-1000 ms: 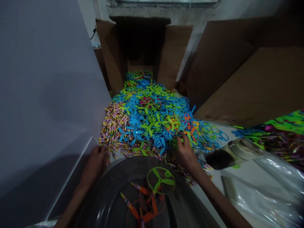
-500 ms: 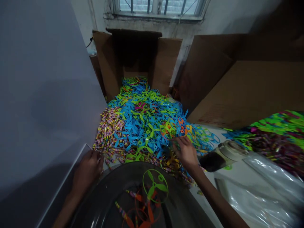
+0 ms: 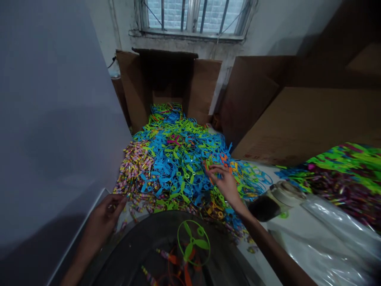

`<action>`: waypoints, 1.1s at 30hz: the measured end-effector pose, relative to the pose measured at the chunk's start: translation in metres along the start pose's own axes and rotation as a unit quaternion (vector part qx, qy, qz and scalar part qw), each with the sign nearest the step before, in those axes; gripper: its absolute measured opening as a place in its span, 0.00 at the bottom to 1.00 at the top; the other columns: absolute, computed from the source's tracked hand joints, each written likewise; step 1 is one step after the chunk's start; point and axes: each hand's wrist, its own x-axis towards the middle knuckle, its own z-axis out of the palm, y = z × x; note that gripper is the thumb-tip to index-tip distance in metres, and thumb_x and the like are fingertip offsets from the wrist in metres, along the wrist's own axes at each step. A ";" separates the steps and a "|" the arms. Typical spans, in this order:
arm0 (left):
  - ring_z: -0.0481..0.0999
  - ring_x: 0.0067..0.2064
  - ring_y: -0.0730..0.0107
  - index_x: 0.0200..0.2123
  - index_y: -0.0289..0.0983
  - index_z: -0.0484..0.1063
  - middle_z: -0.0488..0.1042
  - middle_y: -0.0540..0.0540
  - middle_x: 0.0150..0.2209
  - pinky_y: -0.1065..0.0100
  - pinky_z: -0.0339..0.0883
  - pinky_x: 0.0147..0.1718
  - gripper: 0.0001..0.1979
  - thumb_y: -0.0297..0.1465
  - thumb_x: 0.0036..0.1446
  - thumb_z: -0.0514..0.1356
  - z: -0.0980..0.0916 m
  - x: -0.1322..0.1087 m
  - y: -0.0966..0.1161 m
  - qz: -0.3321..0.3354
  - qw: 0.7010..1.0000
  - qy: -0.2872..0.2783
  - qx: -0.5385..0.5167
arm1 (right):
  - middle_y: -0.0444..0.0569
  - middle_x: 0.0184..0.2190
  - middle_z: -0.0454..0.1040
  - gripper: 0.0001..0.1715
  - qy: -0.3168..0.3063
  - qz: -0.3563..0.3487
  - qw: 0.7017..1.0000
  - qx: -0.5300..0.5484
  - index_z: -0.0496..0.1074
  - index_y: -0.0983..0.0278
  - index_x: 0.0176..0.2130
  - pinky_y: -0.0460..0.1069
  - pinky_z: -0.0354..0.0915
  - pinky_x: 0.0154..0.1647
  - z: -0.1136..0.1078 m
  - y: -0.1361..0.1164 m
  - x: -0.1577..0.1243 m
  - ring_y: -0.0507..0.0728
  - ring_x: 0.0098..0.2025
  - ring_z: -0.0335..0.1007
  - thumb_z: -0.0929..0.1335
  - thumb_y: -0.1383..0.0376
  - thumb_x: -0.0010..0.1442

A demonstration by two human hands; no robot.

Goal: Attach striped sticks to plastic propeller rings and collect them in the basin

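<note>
My left hand (image 3: 108, 216) is closed in a pinch at the left edge of the pile, beside small pink-and-yellow striped sticks (image 3: 135, 163). A tiny bit of something shows at its fingertips, too small to name. At the right side of a heap of blue and green plastic propeller discs (image 3: 175, 172), my right hand (image 3: 224, 182) pinches the rim of an orange propeller disc (image 3: 207, 169). Below both hands is a dark round basin (image 3: 127, 254). Inside it lie a green propeller disc (image 3: 193, 243), orange ones and striped sticks.
An open cardboard box (image 3: 206, 85) lies behind the heap, under a barred window. More cardboard (image 3: 321, 123) stands at right. A jar-like container (image 3: 275, 200) lies on its side near clear plastic bags (image 3: 333, 226). A pale panel (image 3: 59, 119) rises at left.
My left hand has drawn back slightly from the sticks, its fingertips now pinched. My right hand has shifted a little left and up, its fingers closing on the orange rim. The view has tilted upward.
</note>
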 end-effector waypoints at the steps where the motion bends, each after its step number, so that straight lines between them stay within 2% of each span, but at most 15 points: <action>1: 0.79 0.39 0.58 0.34 0.40 0.73 0.79 0.46 0.35 0.64 0.72 0.38 0.23 0.54 0.52 0.59 -0.003 0.000 0.004 -0.012 1.000 0.001 -0.018 | 0.54 0.40 0.79 0.21 0.011 0.020 0.999 0.030 0.76 0.61 0.28 0.62 0.65 0.53 -0.004 -0.004 0.005 0.66 0.46 0.74 0.69 0.47 0.56; 3: 0.79 0.38 0.59 0.34 0.40 0.72 0.78 0.47 0.33 0.64 0.72 0.38 0.24 0.55 0.51 0.60 -0.008 0.000 0.017 -0.035 0.998 -0.005 -0.052 | 0.52 0.40 0.80 0.20 0.030 0.060 0.993 0.094 0.76 0.60 0.33 0.59 0.69 0.49 -0.012 -0.015 0.011 0.64 0.47 0.75 0.68 0.47 0.58; 6: 0.77 0.31 0.61 0.34 0.40 0.71 0.78 0.48 0.28 0.65 0.72 0.31 0.25 0.57 0.50 0.60 -0.015 -0.003 0.044 -0.057 0.991 -0.038 -0.117 | 0.49 0.42 0.81 0.18 0.044 0.126 0.970 0.203 0.75 0.59 0.37 0.55 0.73 0.41 -0.020 -0.040 0.010 0.62 0.45 0.77 0.67 0.49 0.60; 8: 0.76 0.29 0.62 0.36 0.41 0.71 0.78 0.48 0.27 0.65 0.71 0.27 0.26 0.57 0.50 0.60 -0.016 -0.008 0.063 -0.056 0.983 -0.067 -0.160 | 0.48 0.43 0.80 0.14 0.027 0.194 0.929 0.314 0.74 0.59 0.37 0.55 0.75 0.37 -0.019 -0.057 0.003 0.62 0.43 0.78 0.69 0.51 0.58; 11: 0.77 0.30 0.62 0.44 0.42 0.72 0.80 0.47 0.32 0.65 0.71 0.27 0.23 0.53 0.55 0.60 -0.008 -0.016 0.086 -0.024 0.971 -0.109 -0.212 | 0.47 0.44 0.80 0.11 -0.020 0.276 0.851 0.447 0.74 0.59 0.37 0.54 0.76 0.37 -0.006 -0.078 -0.013 0.61 0.43 0.78 0.72 0.56 0.56; 16: 0.78 0.32 0.64 0.48 0.40 0.69 0.78 0.44 0.37 0.67 0.70 0.24 0.17 0.45 0.63 0.56 0.021 -0.022 0.106 0.012 0.945 -0.183 -0.271 | 0.49 0.45 0.79 0.14 -0.096 0.338 0.791 0.501 0.73 0.60 0.38 0.54 0.75 0.39 0.026 -0.104 -0.041 0.61 0.45 0.78 0.71 0.53 0.57; 19: 0.78 0.33 0.65 0.47 0.39 0.68 0.77 0.44 0.37 0.68 0.68 0.25 0.14 0.42 0.65 0.55 0.031 -0.023 0.110 0.027 0.954 -0.165 -0.250 | 0.49 0.45 0.79 0.19 -0.155 0.354 0.774 0.502 0.73 0.59 0.44 0.54 0.75 0.40 0.038 -0.121 -0.054 0.61 0.46 0.78 0.70 0.50 0.59; 22: 0.77 0.33 0.65 0.45 0.38 0.69 0.75 0.47 0.32 0.69 0.67 0.27 0.11 0.39 0.66 0.55 0.032 -0.026 0.110 0.032 0.969 -0.140 -0.202 | 0.49 0.46 0.79 0.24 -0.173 0.354 0.765 0.510 0.72 0.58 0.49 0.54 0.74 0.41 0.045 -0.133 -0.061 0.61 0.46 0.79 0.68 0.46 0.61; 25: 0.77 0.34 0.66 0.44 0.39 0.70 0.76 0.49 0.31 0.68 0.67 0.31 0.10 0.38 0.66 0.55 0.031 -0.032 0.111 0.040 0.971 -0.161 -0.173 | 0.50 0.45 0.80 0.31 -0.165 0.359 0.764 0.510 0.70 0.57 0.51 0.55 0.73 0.40 0.049 -0.136 -0.064 0.63 0.44 0.79 0.65 0.40 0.60; 27: 0.77 0.34 0.68 0.44 0.40 0.71 0.76 0.50 0.31 0.68 0.67 0.33 0.09 0.38 0.66 0.56 0.030 -0.034 0.113 0.037 0.967 -0.181 -0.173 | 0.50 0.45 0.80 0.31 -0.172 0.337 0.786 0.488 0.70 0.56 0.52 0.55 0.73 0.41 0.050 -0.135 -0.066 0.63 0.45 0.78 0.68 0.41 0.58; 29: 0.77 0.35 0.68 0.44 0.41 0.73 0.77 0.49 0.34 0.67 0.68 0.35 0.09 0.38 0.65 0.58 0.029 -0.035 0.115 0.038 0.964 -0.185 -0.188 | 0.48 0.46 0.79 0.28 -0.162 0.293 0.826 0.453 0.72 0.55 0.50 0.52 0.72 0.43 0.050 -0.132 -0.067 0.61 0.47 0.77 0.74 0.48 0.54; 31: 0.76 0.40 0.66 0.41 0.41 0.76 0.77 0.47 0.39 0.67 0.68 0.39 0.08 0.37 0.62 0.61 0.025 -0.034 0.117 0.060 0.969 -0.142 -0.191 | 0.45 0.46 0.78 0.23 -0.146 0.257 0.856 0.424 0.74 0.56 0.47 0.49 0.70 0.43 0.047 -0.130 -0.068 0.59 0.47 0.75 0.77 0.54 0.53; 33: 0.75 0.42 0.67 0.39 0.41 0.77 0.75 0.48 0.40 0.68 0.67 0.41 0.07 0.37 0.60 0.64 0.021 -0.031 0.117 0.064 0.976 -0.057 -0.198 | 0.45 0.42 0.79 0.17 -0.160 0.252 0.863 0.408 0.77 0.58 0.42 0.47 0.69 0.41 0.044 -0.130 -0.069 0.57 0.44 0.75 0.76 0.55 0.54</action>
